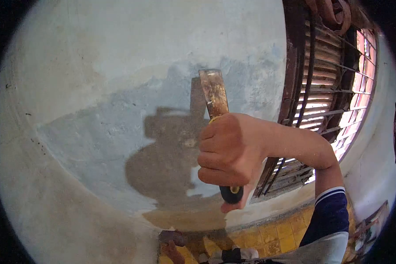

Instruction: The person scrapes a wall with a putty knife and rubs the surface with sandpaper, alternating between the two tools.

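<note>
My right hand (229, 152) is shut around the black and yellow handle of a putty scraper (214, 94). Its rusty metal blade points upward and its tip rests against the wall (119, 110). The wall's pale paint is scraped away in a wide patch, leaving blue-grey and bare brown plaster. The scraper's shadow falls on that patch just left of the blade. My left hand is out of view.
A window (330, 88) with wooden louvres and metal bars stands to the right of the hand. Yellow floor tiles (268, 235) show at the bottom, with my feet and a sandal near them.
</note>
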